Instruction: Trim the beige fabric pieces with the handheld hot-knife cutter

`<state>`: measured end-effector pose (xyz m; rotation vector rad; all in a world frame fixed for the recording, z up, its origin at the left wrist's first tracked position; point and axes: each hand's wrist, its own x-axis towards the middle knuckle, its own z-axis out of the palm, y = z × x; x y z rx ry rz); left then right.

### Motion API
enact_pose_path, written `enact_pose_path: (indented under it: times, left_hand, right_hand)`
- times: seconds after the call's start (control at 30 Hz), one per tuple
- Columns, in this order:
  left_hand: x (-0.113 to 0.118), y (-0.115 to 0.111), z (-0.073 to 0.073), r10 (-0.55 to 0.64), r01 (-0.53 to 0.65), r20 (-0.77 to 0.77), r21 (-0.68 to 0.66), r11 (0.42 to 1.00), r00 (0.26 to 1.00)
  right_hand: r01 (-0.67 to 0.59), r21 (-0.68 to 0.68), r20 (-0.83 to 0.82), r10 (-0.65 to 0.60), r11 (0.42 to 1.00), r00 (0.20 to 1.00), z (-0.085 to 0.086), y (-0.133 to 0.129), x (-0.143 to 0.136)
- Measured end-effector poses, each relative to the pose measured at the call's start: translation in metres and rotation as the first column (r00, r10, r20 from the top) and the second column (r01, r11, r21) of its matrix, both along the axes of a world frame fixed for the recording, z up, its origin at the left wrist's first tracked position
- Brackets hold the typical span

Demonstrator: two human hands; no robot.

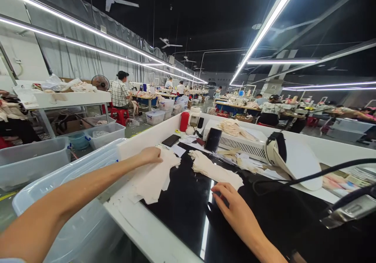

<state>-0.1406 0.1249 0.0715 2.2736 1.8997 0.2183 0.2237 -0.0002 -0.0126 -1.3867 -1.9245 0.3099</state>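
Your left hand [151, 156] rests on the far end of the left stack of thin cream fabric pieces [155, 176], near the counter's [132, 220] left edge; whether it grips any cannot be told. Your right hand [232, 204] is released, fingers loosely bent, just beside the near end of the right cream fabric stack [216, 169]. That stack lies on the glossy black panel [182, 200].

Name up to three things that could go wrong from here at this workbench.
The cream fabric stack under the left hand lies near the edge of the white table; pieces might slide off.
The thick black cable near the right hand could snag it.
The black phone, propped up by the white slatted box, might topple.
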Motion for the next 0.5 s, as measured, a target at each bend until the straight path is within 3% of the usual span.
enact_pose_path:
  times: [0.17,0.37,0.5]
  left_hand:
    - [-0.007,-0.006,-0.013,0.010,-0.004,0.068,-0.097,0.995,0.998]
    - [-0.011,-0.008,-0.013,-0.003,0.016,0.192,-0.065,0.998,0.981]
    - [-0.005,-0.021,-0.008,-0.071,0.071,0.299,0.012,0.997,0.951]
  right_hand:
    - [-0.117,-0.125,0.003,0.118,0.985,0.993,-0.008,-0.006,0.002]
    - [-0.183,-0.188,-0.024,0.181,0.965,0.983,-0.012,-0.012,-0.003]
    - [-0.159,-0.198,-0.181,0.123,0.967,0.976,-0.007,-0.018,-0.020]
